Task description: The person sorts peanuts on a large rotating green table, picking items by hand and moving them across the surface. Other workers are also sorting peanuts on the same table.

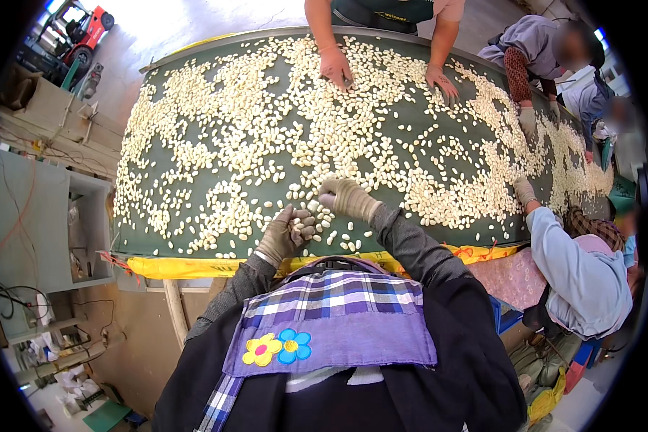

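A green conveyor belt (248,189) spreads before me, strewn with pale white beans (340,135). My left hand (285,235), in a beige knit glove, is half curled with its palm side up near the belt's front edge. Whether beans lie inside its curled fingers I cannot tell. Just right of it and farther in, my right hand (348,198), gloved alike, has its fingers bent down over the beans. Its fingertips are hidden by the back of the hand. Loose beans lie between and around both hands.
Across the belt, a person's two gloved hands (336,67) touch the beans. More people work at the right, one with a light blue sleeve (556,237). Yellow plastic sheeting (183,267) lines the near edge. A grey cabinet (32,216) and a red forklift (89,32) stand left.
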The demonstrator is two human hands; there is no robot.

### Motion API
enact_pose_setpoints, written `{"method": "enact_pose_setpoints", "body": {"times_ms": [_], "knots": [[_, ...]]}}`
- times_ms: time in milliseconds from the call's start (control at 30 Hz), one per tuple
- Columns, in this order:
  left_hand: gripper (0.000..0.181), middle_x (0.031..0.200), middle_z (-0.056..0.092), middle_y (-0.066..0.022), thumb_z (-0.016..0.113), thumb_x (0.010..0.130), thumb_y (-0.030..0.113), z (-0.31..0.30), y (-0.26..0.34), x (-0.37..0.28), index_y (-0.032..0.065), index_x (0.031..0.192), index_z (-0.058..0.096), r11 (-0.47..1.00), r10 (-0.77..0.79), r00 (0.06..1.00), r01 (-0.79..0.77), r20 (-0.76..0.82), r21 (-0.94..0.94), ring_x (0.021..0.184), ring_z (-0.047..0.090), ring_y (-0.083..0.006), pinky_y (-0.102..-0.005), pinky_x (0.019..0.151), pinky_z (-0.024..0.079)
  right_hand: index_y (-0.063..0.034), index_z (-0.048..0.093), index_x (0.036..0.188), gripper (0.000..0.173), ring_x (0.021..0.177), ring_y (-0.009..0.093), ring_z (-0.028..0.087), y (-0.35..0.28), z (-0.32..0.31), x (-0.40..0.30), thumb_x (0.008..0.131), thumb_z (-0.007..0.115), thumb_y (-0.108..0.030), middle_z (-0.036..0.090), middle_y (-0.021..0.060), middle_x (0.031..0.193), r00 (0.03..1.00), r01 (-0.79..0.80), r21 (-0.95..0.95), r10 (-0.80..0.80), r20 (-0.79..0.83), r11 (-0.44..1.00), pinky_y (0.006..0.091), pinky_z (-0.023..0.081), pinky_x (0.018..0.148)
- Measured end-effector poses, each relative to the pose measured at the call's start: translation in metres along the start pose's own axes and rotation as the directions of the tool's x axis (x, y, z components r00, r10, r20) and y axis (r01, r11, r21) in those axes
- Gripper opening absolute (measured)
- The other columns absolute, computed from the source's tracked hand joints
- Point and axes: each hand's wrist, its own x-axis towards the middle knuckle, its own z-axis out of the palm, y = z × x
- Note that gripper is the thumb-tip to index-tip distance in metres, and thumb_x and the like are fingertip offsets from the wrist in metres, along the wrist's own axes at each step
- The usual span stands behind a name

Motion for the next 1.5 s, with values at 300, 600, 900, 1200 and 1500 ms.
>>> {"method": "enact_pose_setpoints", "body": {"times_ms": [300,600,900,1200,1500], "knots": [[0.018,0.093,0.06,0.0048,0.048,0.104,0.003,0.01,-0.022,0.001,0.0011,0.116,0.06,0.486,0.219,0.966,-0.23,0.137,0.843,0.078,0.055,0.0014,-0.0122,0.068,0.049,-0.0105,0.069,0.108,0.02,0.097,0.036,0.066,0.101,-0.089,0.036,0.091,0.063,-0.02,0.067,0.0148,0.108,0.872,-0.375,-0.429,0.157,-0.463,0.822,0.0444,0.054,0.087],[0.021,0.085,0.059,0.0068,0.047,0.106,0.014,0.01,-0.034,0.018,0.0024,0.116,0.061,0.823,0.18,0.979,-0.099,-0.091,0.559,0.075,0.057,-0.0007,-0.0215,0.076,0.057,-0.0045,0.063,0.116,0.034,0.106,0.034,0.067,0.071,-0.094,0.047,0.09,0.066,-0.027,0.068,0.0155,0.118,0.926,-0.373,-0.497,0.285,-0.246,0.784,0.0434,0.055,0.091],[0.028,0.079,0.063,0.0043,0.048,0.105,0.029,0.008,-0.036,0.051,0.0055,0.108,0.064,0.931,0.055,0.978,0.022,-0.2,0.365,0.059,0.057,-0.0063,-0.0244,0.053,0.05,-0.0055,0.069,0.108,0.03,0.104,0.034,0.068,0.089,-0.09,0.067,0.084,0.072,-0.024,0.07,0.0171,0.116,0.969,-0.234,-0.593,0.235,-0.076,0.771,0.0424,0.055,0.089],[0.031,0.087,0.06,-0.0049,0.052,0.104,0.032,-0.012,-0.038,0.083,0.0021,0.108,0.059,0.966,0.219,0.961,-0.19,-0.167,0.173,0.068,0.056,-0.0109,-0.0153,0.045,0.043,-0.0106,0.073,0.101,0.025,0.087,0.031,0.07,0.058,-0.056,0.021,0.086,0.063,-0.028,0.073,0.0165,0.094,0.992,0.11,0.095,-0.102,-0.079,0.989,0.0366,0.055,0.086],[0.028,0.086,0.061,0.0038,0.053,0.104,0.029,0.037,-0.064,0.078,0.0045,0.113,0.062,0.916,0.228,0.943,-0.123,-0.243,0.383,0.066,0.056,-0.0044,-0.019,0.055,0.047,-0.0129,0.062,0.129,0.038,0.113,0.032,0.066,0.111,-0.12,0.07,0.092,0.061,-0.022,0.063,0.0168,0.131,0.923,-0.382,-0.461,0.357,-0.145,0.801,0.0428,0.054,0.094]]}}
